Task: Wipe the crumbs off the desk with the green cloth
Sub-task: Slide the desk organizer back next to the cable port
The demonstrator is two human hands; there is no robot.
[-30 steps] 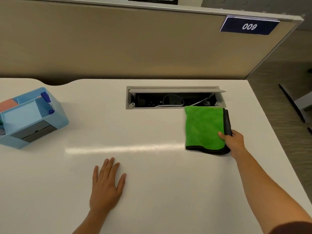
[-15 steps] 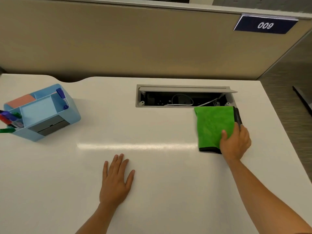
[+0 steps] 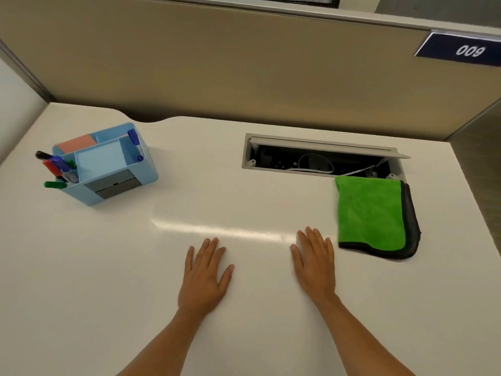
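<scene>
Green cloth [image 3: 370, 213] lies folded just right of the right hand [image 3: 314, 264]; both grips flat, empty, left hand [image 3: 204, 275] alongside, on white worktop [image 3: 108, 267].

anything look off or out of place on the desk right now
Little stands out. The cable hatch is propped open with cords showing, and the green cloth lies folded right beside it. No crumbs are visible on the desk. Both hands lie flat, empty.

right hand off the cloth

the right hand [image 3: 314, 264] has let go of the green cloth [image 3: 370, 213] and now lies flat, fingers spread, on the tabletop [image 3: 135, 267] just left of it, beside the left hand [image 3: 204, 275].
</scene>
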